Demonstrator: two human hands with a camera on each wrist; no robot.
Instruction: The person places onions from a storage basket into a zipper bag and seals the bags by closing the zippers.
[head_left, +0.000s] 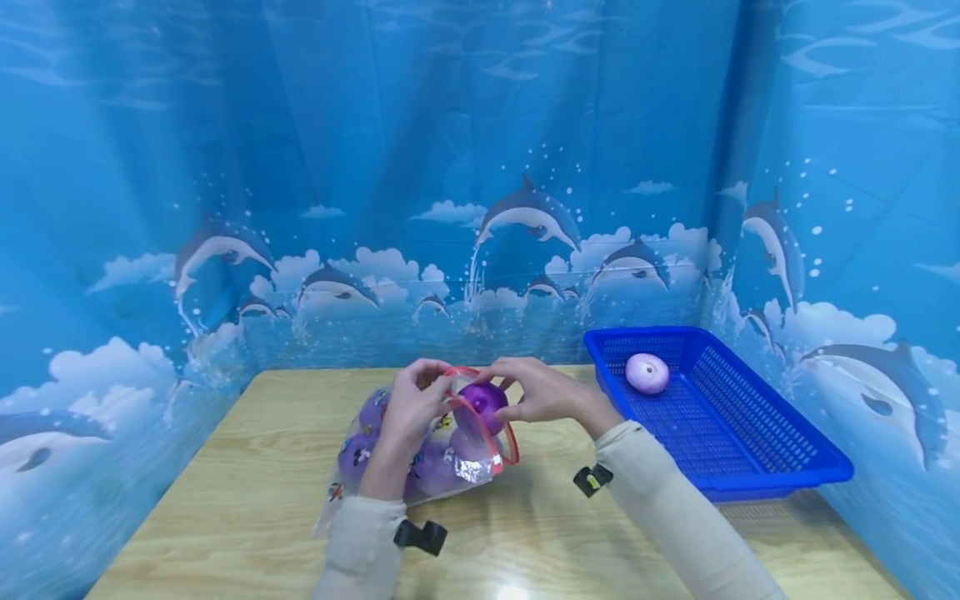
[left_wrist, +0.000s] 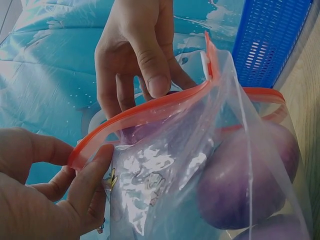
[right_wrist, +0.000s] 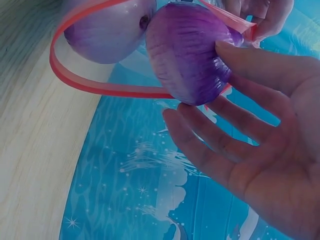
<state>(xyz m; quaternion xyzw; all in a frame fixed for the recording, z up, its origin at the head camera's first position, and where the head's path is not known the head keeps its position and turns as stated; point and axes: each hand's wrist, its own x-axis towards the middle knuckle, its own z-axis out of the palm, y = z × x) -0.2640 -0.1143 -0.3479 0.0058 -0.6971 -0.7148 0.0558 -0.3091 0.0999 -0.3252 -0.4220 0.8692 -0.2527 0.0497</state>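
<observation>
A clear zip bag (head_left: 472, 472) with a red-orange zip edge and cartoon prints lies on the table with its mouth spread toward the right. Several purple onions show through its plastic, one of them a paler onion (left_wrist: 250, 175) near the opening. My left hand (head_left: 408, 408) pinches the zip edge between thumb and fingers. At the bag's mouth my right hand (head_left: 543, 393) holds a dark purple onion (right_wrist: 190, 55), its thumb on one side and fingertips beneath. The zip edge loops around that onion in the right wrist view.
A blue plastic basket (head_left: 750, 483) stands to the right on the wooden table (head_left: 247, 467). Inside it, toward the back left, sits a pale pink-purple onion (head_left: 647, 373). A blue dolphin-print curtain (head_left: 420, 167) hangs behind and along the sides of the table.
</observation>
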